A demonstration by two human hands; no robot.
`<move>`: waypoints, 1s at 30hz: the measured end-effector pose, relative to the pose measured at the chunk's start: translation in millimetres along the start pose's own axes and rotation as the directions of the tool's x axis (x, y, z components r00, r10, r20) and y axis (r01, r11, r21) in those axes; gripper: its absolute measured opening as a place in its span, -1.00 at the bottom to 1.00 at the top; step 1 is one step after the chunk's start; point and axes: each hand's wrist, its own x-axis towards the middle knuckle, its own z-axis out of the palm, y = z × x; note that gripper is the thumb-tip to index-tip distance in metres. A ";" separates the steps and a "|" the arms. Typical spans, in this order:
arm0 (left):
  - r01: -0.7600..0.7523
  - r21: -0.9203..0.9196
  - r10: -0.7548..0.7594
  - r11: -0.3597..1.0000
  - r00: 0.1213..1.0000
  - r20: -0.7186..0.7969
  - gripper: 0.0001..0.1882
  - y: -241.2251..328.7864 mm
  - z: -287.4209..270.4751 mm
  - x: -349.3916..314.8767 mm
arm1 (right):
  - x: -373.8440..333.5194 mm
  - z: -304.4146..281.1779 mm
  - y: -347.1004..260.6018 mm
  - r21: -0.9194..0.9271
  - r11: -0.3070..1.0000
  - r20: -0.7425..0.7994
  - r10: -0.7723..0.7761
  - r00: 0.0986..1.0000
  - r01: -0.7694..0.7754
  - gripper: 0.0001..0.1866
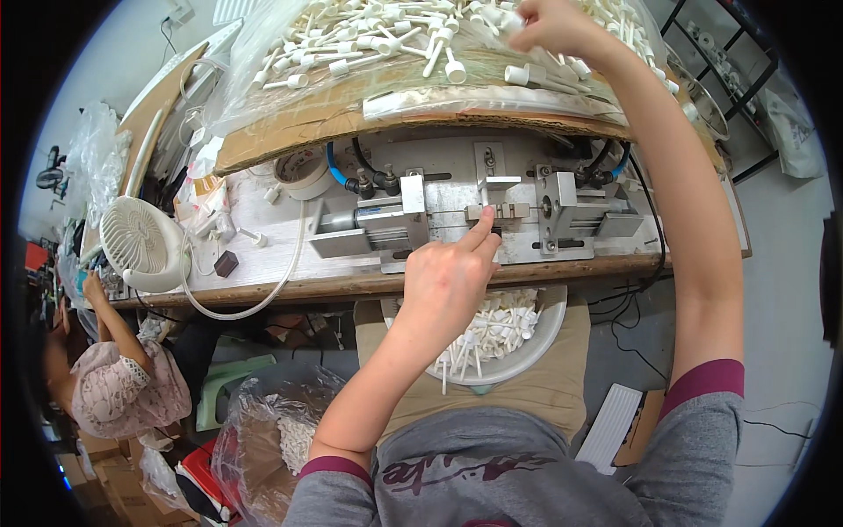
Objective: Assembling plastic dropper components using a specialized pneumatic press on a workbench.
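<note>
My left hand [452, 277] reaches over the bench, index and middle fingers stretched out, their tips on a small metal holding block [499, 212]. My thumb is hidden beneath the hand. The block sits between two metal pneumatic cylinder units, a left one [382, 227] and a right one [580, 215]. Farther away, my right hand [562, 33] is closed above a heap of white plastic stems with round caps [378, 39]. A blurred white capped stem [507, 21] shows at its fingertips. That heap lies on plastic sheeting over a cardboard-edged shelf [290, 145].
A bowl [551, 329] of similar white parts rests on my lap. Left on the bench are a white fan [145, 241], a tape roll [303, 171] and a dark cube [226, 263]. Black cables [637, 329] hang at right. Another person [118, 378] sits far left.
</note>
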 end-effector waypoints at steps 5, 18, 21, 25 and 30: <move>0.096 -0.322 -0.104 0.942 0.995 -0.008 -0.64 -0.2 -10.8 3.5 | -42.3 -4.3 -7.3 -0.157 0.921 -0.317 -0.390 0.864 0.358 -0.63; 0.048 -0.600 -0.198 0.799 0.962 -0.186 -0.67 9.0 -26.1 -10.4 | -186.9 60.7 -16.7 -0.194 0.725 -0.500 -0.652 0.569 0.661 -0.48; 0.050 -0.348 -0.098 0.936 0.988 -0.121 -0.71 4.1 -1.9 -21.3 | -198.6 63.2 -15.1 -0.070 0.800 -0.545 -0.531 0.648 0.597 -0.49; -0.031 0.002 0.031 1.000 0.994 -0.106 -0.73 0.8 9.9 -10.2 | -215.9 70.7 -22.9 0.100 0.848 -0.620 -0.356 0.699 0.521 -0.59; -0.035 0.031 0.039 0.999 0.993 -0.109 -0.66 -4.2 13.4 -4.7 | -227.8 67.6 -10.4 0.071 0.826 -0.538 -0.440 0.719 0.559 -0.67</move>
